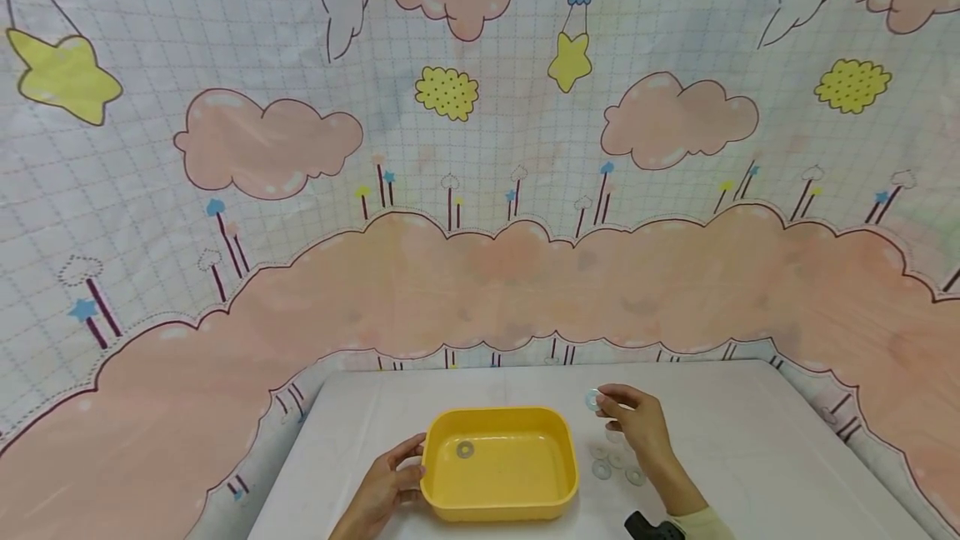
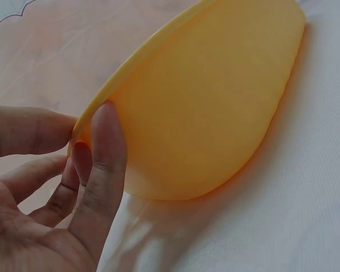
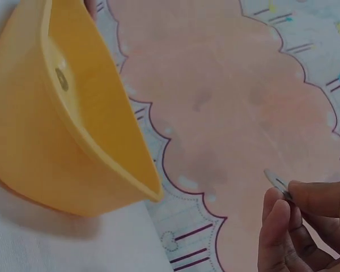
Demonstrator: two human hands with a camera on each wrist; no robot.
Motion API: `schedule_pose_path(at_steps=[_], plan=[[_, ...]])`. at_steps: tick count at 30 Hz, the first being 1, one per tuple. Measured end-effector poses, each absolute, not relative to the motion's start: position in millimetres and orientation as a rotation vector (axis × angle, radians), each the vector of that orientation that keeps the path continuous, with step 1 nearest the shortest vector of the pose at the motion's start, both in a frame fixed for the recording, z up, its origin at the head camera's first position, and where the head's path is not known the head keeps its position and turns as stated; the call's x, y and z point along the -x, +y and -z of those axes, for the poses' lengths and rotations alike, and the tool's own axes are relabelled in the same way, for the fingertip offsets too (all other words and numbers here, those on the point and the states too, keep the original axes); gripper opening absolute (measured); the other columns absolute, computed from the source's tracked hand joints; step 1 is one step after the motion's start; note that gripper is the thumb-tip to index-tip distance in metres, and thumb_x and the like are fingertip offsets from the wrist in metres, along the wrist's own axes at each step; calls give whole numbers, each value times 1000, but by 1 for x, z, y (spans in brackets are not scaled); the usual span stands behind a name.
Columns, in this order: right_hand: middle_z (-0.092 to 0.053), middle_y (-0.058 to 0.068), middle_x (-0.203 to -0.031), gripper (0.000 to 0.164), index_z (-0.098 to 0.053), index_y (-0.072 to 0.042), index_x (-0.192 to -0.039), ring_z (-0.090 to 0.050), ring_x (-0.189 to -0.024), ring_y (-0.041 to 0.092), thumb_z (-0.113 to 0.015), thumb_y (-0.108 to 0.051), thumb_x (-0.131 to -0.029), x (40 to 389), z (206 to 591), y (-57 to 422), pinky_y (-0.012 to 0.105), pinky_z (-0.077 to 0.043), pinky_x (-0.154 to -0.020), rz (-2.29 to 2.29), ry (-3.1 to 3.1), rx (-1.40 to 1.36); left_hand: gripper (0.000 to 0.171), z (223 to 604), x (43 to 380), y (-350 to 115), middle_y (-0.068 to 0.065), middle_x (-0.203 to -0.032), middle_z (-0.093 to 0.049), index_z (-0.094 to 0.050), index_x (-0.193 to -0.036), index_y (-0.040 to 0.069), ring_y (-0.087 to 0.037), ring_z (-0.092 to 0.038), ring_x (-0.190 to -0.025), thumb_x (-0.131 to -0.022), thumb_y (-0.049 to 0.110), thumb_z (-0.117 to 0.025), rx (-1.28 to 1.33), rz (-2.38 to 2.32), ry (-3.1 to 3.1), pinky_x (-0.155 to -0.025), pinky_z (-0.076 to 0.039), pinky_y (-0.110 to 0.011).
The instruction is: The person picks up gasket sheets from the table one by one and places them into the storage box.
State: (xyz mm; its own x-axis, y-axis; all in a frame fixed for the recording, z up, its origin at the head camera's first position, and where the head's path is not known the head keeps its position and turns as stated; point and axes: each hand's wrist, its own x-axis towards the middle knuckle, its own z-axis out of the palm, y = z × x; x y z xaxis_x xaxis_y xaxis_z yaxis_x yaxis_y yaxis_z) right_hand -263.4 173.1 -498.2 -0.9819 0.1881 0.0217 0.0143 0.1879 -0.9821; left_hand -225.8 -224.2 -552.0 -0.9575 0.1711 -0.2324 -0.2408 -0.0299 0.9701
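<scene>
My left hand [image 1: 381, 486] pinches the left edge of a yellow plastic basin [image 1: 498, 513]. In the left wrist view the thumb [image 2: 109, 153] lies along the basin's outer wall [image 2: 204, 113] with the other fingers at the rim. A flat washer [image 1: 465, 449] lies inside the basin, toward its left. Right of the basin, my right hand [image 1: 640, 425] holds another flat washer [image 1: 592, 399] by its edge, raised above the table. The right wrist view shows this washer [image 3: 277, 182] nearly edge-on between thumb and fingers.
Several more washers [image 1: 602, 469] lie on the white table [image 1: 757, 440], under and beside the right hand. A black strapped device [image 1: 654, 527] shows by the right sleeve. Behind the table hangs a patterned cloth [image 1: 525, 282] with clouds and stars.
</scene>
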Motion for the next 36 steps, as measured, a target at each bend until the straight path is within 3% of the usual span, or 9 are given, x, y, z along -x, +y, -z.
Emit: schedule_pose_path(at_steps=[24,36], plan=[[-71,8,-97,20,-70,1,-107,-70,-78,20,-70,-9,-89,266,486,129,28,-60,-67,-2077,-2264,143,71,551,236,-227,-16,-133,-44,-31,-152,0,-16,-61,-82,-88,4,-62,97,-2051,1952,-70,-55,-30],[-71,9,-93,18,-69,2,-105,-70,-74,18,-69,-8,-90,263,488,109,25,-59,-64,-2161,-2283,65,70,551,230,-224,-16,-133,-44,-32,-152,0,-15,-61,-81,-88,3,-62,118,-2056,1964,-67,-54,-27]])
